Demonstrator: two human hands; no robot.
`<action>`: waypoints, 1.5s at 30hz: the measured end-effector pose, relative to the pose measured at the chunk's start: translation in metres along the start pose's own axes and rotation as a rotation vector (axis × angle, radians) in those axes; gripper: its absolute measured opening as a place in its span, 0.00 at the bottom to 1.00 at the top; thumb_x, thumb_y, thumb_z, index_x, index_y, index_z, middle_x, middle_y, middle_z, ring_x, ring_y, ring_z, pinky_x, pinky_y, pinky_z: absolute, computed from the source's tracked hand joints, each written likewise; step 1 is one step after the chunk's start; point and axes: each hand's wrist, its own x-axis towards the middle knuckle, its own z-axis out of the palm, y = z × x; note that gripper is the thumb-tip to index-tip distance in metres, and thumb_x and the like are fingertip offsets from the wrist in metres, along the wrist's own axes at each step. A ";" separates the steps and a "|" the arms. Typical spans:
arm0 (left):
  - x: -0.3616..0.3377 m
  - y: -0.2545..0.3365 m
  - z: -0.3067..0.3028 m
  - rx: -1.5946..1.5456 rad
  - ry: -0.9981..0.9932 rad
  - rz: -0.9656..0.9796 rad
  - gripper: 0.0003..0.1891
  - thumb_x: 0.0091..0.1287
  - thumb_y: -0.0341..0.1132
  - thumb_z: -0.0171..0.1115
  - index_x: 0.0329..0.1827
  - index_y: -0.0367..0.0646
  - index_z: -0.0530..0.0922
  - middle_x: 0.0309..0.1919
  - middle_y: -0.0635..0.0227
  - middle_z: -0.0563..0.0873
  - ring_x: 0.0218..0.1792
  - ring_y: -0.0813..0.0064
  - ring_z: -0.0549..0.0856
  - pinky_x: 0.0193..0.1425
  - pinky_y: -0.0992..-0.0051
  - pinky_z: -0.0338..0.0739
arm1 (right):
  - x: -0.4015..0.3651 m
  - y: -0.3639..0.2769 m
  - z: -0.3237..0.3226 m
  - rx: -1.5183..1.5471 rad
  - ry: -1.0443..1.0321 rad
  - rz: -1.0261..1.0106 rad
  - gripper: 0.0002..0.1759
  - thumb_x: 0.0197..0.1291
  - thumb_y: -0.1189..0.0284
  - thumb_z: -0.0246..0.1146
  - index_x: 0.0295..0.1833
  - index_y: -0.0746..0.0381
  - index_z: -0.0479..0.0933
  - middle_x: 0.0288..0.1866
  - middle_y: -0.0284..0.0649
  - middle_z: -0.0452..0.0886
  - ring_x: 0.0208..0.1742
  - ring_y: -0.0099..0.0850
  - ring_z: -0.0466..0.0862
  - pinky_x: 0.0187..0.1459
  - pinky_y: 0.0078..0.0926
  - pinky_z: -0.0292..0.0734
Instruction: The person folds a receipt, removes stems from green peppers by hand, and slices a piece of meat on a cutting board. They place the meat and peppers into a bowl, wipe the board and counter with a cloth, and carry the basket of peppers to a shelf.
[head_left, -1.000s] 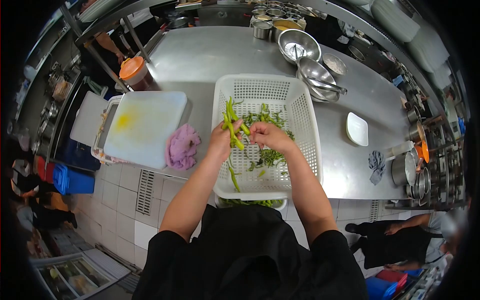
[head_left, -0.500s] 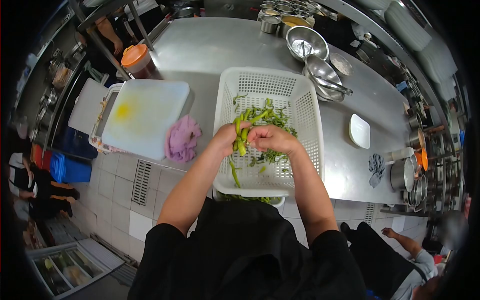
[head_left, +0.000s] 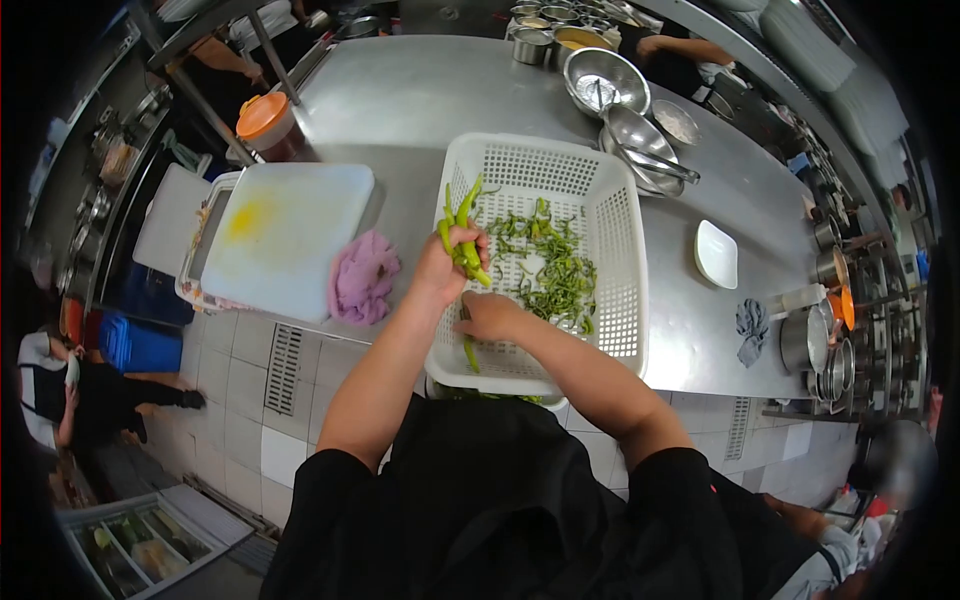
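My left hand point(head_left: 447, 265) is closed around several long green peppers point(head_left: 465, 215) above the left part of a white perforated basket point(head_left: 545, 375). Lower down, my right hand point(head_left: 492, 316) is at a single green pepper point(head_left: 470, 352) near the basket's left wall, its fingertips closed at the pepper's upper end. Small green stem pieces point(head_left: 560, 275) lie scattered over the basket floor, right of both hands.
Left of the basket are a white cutting board point(head_left: 285, 235), a purple cloth point(head_left: 364, 278) and an orange-lidded container point(head_left: 270, 127). Metal bowls point(head_left: 606, 82), a white dish point(head_left: 716, 254) and a grey cloth point(head_left: 752, 332) are to the right. Co-workers point(head_left: 95, 390) stand around.
My left hand has moved left and slightly up with the peppers. My right hand has left the bunch and moved down and left to the single pepper.
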 end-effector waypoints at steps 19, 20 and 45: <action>0.001 -0.010 0.005 0.428 0.148 0.114 0.12 0.61 0.38 0.66 0.37 0.40 0.75 0.25 0.69 0.79 0.25 0.76 0.78 0.30 0.78 0.73 | -0.011 0.058 -0.092 0.980 0.333 0.247 0.14 0.57 0.69 0.65 0.47 0.66 0.77 0.35 0.42 0.82 0.32 0.30 0.84 0.32 0.27 0.81; 0.000 -0.013 0.007 0.584 0.198 0.129 0.13 0.61 0.39 0.68 0.37 0.40 0.76 0.25 0.70 0.80 0.26 0.77 0.78 0.31 0.78 0.73 | -0.014 0.057 -0.095 0.983 0.334 0.252 0.14 0.57 0.69 0.65 0.47 0.66 0.77 0.35 0.42 0.82 0.32 0.30 0.84 0.32 0.27 0.81; -0.005 -0.022 0.012 1.202 0.138 0.146 0.14 0.58 0.37 0.70 0.42 0.40 0.79 0.28 0.67 0.83 0.30 0.77 0.79 0.36 0.74 0.72 | -0.025 0.043 -0.102 1.725 0.275 0.056 0.08 0.59 0.72 0.63 0.29 0.60 0.74 0.22 0.31 0.72 0.19 0.21 0.68 0.19 0.19 0.60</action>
